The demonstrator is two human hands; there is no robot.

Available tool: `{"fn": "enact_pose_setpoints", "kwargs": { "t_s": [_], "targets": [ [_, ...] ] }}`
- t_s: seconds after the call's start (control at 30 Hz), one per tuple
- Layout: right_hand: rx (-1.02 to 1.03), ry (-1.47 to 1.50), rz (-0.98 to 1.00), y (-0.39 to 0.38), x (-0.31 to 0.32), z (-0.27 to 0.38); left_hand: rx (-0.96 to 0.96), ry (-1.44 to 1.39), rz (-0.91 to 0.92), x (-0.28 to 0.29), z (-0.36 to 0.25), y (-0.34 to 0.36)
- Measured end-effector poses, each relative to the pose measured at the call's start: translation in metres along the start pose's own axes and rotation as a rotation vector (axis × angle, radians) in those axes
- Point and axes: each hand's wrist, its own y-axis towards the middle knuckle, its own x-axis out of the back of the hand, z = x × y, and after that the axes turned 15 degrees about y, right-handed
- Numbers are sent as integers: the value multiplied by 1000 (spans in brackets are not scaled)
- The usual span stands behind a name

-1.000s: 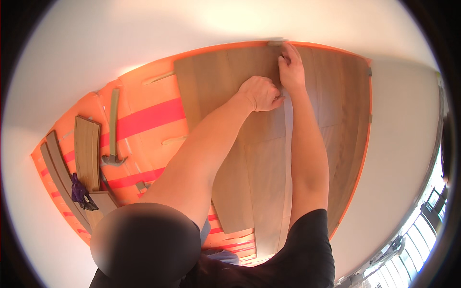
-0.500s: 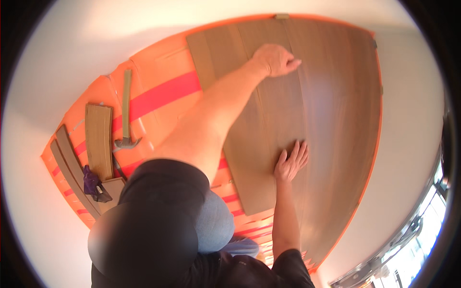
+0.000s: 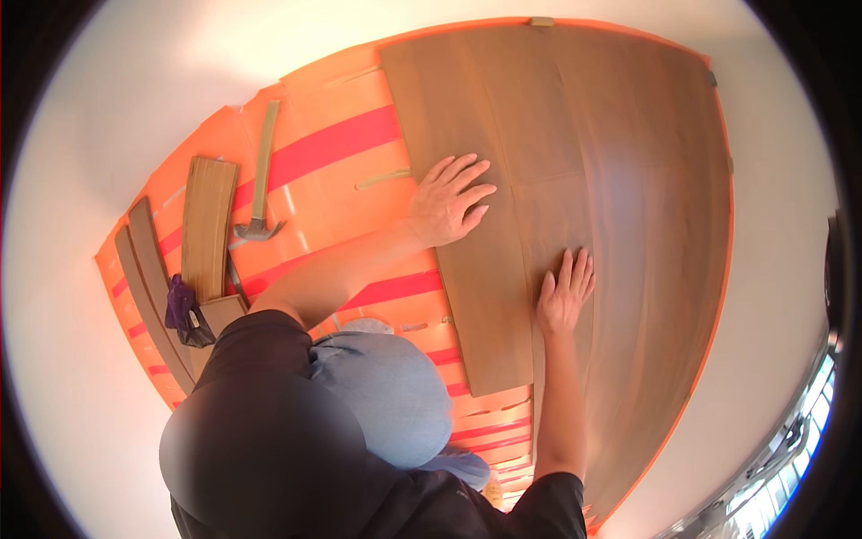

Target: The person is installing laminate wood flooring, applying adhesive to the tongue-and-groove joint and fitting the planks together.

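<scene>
My left hand [image 3: 449, 199] is open, fingers spread on the wood floor planks [image 3: 655, 225] near their left edge. My right hand [image 3: 566, 292] lies open lower and to the right, fingertips resting on the planks. Left of the planking, orange underlay [image 3: 332, 211] with pink bands shows. On it a hammer [image 3: 261, 208] lies beside a loose short plank [image 3: 209, 225], with long narrow strips [image 3: 142, 278] farther left and a crumpled purple-and-black item [image 3: 180, 305], perhaps a glove. A short thin strip [image 3: 382, 180] lies near my left hand.
White walls [image 3: 772, 198] border the floor. Small spacer blocks [image 3: 541, 22] sit along the top and right edges of the planking. My jeans-clad leg [image 3: 377, 386] is on the underlay below my left arm. A bright window [image 3: 781, 467] shows at the lower right.
My right hand came down from the top edge to the middle of the planks. My left hand, curled before, moved down and left and spread open. The view shifted.
</scene>
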Motion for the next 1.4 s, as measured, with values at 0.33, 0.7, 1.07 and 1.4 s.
{"fn": "enact_pose_setpoints", "kwargs": {
  "t_s": [0.33,0.7,1.07,1.4],
  "targets": [
    [356,36,162,17,17,-41,42,-29,117,0,-10,16],
    [348,-8,193,28,20,-28,38,48,122,-1,-3,22],
    [371,65,238,7,29,-53,52,22,173,-2,-8,17],
    [375,68,236,9,32,-43,26,75,201,-8,-10,15]
  ]
}}
